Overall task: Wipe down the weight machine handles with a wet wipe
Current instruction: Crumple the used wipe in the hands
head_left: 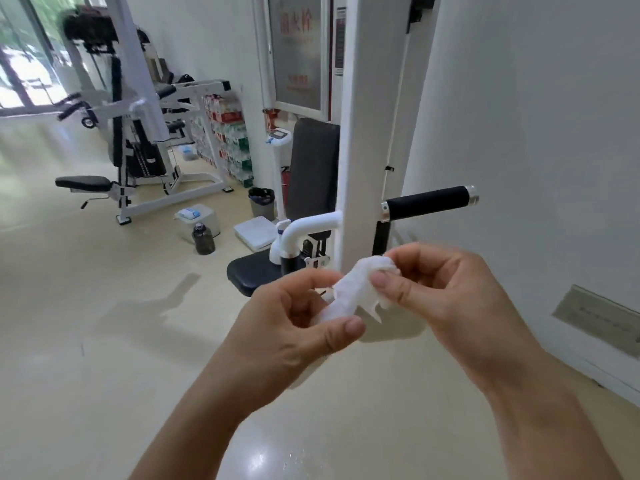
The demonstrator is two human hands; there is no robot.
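Indoor gym: a white weight machine [138,143] and padded bench [83,182] stand by the window [20,64], a black handle [427,202] and seat [252,271] nearer.

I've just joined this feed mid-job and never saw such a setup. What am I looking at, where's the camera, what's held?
One picture, from a wide-angle camera worn on the person's head, looking forward and down. No robot: the two bare arms are the person's own. The left hand and right hand both pinch a crumpled white wet wipe between them, in the air. Behind it stands a white weight machine post with a black seat. The black handle sticks out to the right of the post; the wipe is not touching it yet. On the floor further back are a dark bottle, a bin and another weight machine.
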